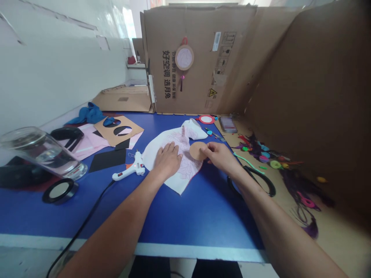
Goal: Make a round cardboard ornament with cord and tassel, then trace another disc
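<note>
My left hand (168,160) lies flat with its fingers spread on a white cloth (185,175) printed with faint pinkish lines. The cloth is spread on the blue table, and its upper right part is rumpled. In my right hand (216,155) a round piece of brown cardboard (197,150) is pinched at its right edge, over the right part of the cloth. Left of the cloth lies a white glue gun (130,169) with a black cord. Black-handled scissors (263,181) are partly hidden under my right forearm.
A glass of water (58,154) and a tape roll (59,191) are at the left, near cardboard with two round holes (135,133). Tassels and coloured bits (275,164) lie right. A round ornament (184,58) hangs on the cardboard wall (232,85) behind.
</note>
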